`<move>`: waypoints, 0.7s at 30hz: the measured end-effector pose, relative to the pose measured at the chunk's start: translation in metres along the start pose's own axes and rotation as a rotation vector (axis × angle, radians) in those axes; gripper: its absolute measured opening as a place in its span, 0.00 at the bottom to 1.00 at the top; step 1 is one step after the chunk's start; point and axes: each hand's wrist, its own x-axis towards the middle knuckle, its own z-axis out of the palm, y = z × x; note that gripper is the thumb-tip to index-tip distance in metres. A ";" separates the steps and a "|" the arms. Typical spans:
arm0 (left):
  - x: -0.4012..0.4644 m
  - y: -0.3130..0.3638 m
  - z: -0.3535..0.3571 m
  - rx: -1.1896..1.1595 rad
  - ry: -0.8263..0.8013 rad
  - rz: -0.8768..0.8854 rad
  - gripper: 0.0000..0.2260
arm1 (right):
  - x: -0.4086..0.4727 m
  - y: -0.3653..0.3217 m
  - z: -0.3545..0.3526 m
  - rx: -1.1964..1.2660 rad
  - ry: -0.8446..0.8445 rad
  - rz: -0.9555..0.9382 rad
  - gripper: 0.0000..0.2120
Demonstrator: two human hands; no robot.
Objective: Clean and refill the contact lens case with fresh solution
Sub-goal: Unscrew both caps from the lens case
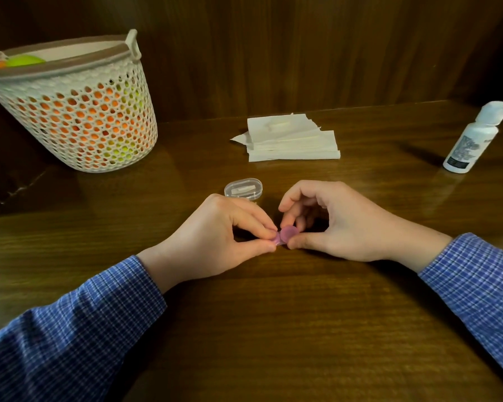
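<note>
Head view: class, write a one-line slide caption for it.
Both hands, left and right, pinch a pink lens case over a wooden table.

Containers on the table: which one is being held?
The small pink lens case, pinched between left hand and right hand; the clear box and white bottle stand untouched.

1 basket (79,123), 1 bottle (471,140), 1 lens case (286,235), 1 clear box (243,188), 1 tissue stack (291,137), 2 hands (215,236).

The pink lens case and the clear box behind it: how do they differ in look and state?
The lens case is pink and opaque; the box is clear, with something pale showing inside. The lens case is pinched between the left hand and the right hand; the box lies untouched on the table. The lens case is mostly hidden by fingers; the box is almost fully visible. Both are small plastic items.
</note>
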 end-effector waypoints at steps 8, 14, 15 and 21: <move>0.001 -0.001 0.000 0.000 0.000 -0.003 0.07 | -0.001 0.000 0.004 -0.059 0.050 -0.017 0.23; 0.001 -0.001 0.001 -0.017 -0.002 -0.010 0.07 | 0.000 -0.002 -0.001 -0.008 0.009 -0.015 0.20; 0.001 -0.001 0.001 -0.019 0.000 -0.011 0.07 | 0.000 -0.002 -0.002 -0.015 -0.011 -0.018 0.20; 0.001 -0.001 0.000 -0.013 -0.006 -0.019 0.07 | 0.000 0.000 0.002 -0.082 0.021 -0.029 0.22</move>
